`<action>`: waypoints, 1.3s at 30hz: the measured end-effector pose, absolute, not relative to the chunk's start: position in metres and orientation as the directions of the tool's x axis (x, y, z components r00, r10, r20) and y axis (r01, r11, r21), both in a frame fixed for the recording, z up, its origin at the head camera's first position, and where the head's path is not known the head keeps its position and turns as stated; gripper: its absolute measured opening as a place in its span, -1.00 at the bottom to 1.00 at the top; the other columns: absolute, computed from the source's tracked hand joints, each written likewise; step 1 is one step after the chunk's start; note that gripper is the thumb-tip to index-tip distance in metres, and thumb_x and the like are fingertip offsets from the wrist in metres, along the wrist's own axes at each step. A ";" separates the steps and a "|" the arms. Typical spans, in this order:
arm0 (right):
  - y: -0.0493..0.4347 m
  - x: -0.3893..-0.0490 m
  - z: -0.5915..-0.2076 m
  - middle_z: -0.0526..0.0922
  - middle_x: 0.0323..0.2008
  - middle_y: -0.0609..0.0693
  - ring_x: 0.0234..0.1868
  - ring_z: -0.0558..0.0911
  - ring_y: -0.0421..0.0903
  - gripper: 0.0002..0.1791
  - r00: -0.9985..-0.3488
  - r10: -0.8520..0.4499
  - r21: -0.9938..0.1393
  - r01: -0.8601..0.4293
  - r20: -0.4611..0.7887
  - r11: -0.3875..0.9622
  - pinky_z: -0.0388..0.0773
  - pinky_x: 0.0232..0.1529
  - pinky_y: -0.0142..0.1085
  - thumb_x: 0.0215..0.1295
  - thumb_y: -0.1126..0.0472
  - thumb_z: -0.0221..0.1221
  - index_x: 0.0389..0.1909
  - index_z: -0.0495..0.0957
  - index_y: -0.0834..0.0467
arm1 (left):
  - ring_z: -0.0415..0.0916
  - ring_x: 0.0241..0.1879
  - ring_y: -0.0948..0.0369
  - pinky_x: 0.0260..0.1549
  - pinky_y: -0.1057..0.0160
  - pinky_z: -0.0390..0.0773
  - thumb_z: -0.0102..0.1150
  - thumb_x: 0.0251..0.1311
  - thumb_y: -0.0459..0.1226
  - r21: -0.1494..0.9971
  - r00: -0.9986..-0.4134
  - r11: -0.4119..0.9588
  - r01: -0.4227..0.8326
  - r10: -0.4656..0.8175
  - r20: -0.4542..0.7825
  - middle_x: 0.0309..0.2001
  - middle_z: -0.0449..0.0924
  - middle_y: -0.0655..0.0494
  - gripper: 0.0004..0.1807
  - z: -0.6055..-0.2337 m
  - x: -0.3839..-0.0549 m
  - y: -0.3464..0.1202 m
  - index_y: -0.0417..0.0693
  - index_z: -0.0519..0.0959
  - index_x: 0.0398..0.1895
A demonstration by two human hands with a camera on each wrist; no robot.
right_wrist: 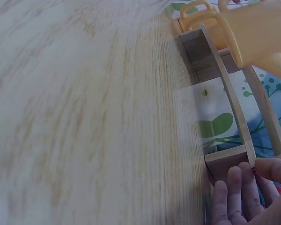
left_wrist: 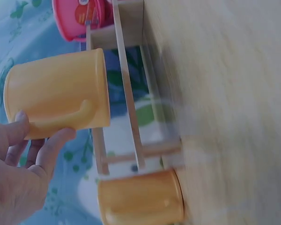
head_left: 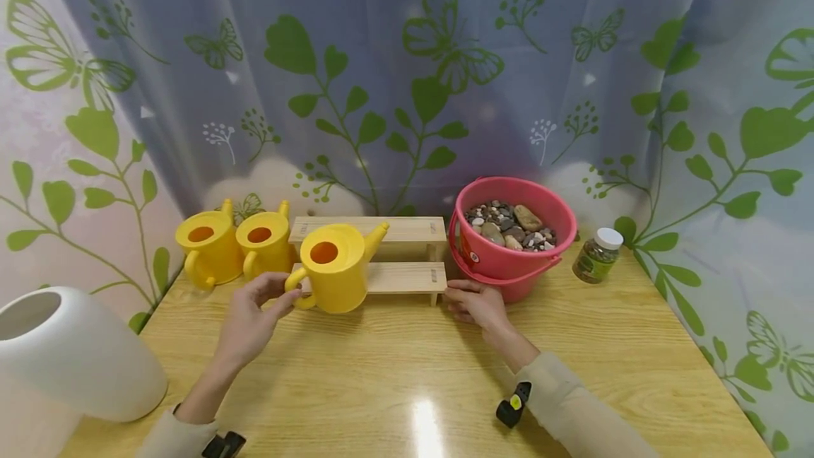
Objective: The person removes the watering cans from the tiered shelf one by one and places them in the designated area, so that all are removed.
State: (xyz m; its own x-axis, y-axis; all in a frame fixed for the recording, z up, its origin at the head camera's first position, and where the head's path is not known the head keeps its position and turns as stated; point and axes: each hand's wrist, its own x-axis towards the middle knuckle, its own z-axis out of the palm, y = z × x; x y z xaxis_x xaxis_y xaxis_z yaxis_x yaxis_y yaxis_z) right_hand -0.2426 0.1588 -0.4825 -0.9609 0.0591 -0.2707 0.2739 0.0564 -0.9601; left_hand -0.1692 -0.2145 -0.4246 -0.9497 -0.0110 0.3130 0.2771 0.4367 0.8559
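My left hand [head_left: 254,313] pinches the handle of a yellow watering can [head_left: 337,281], its spout pointing right. The can is held above the left part of a two-step wooden stand [head_left: 407,278]; its base shows apart from the lower board in the left wrist view. At the stand's right end, my right hand [head_left: 480,306] holds the lower board's corner, thumb [right_wrist: 271,168] at the top edge and fingers against the end leg. Two more yellow watering cans, one at the far left [head_left: 213,249] and one beside the stand [head_left: 266,242], stand on the table.
A pink bucket [head_left: 509,189] of stones and pebbles stands close to the right hand, its handle lowered in front. Farther right is a white-lidded jar [head_left: 598,256]. A white vase [head_left: 83,352] is at the left front. A patterned curtain [head_left: 381,76] hangs behind the table.
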 end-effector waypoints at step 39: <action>0.158 -0.243 -0.484 0.86 -0.08 0.08 -0.33 0.80 -0.19 -0.60 -0.959 0.057 -0.958 0.280 -0.277 0.056 0.82 -0.21 -0.27 0.41 0.18 0.38 0.18 0.69 0.29 | 0.55 -0.22 0.70 -0.14 0.51 0.76 0.27 0.45 -0.36 0.882 -0.922 0.410 -0.233 -0.381 -0.067 -0.23 0.58 0.67 -0.57 -0.477 -0.088 -0.310 -0.36 0.48 0.30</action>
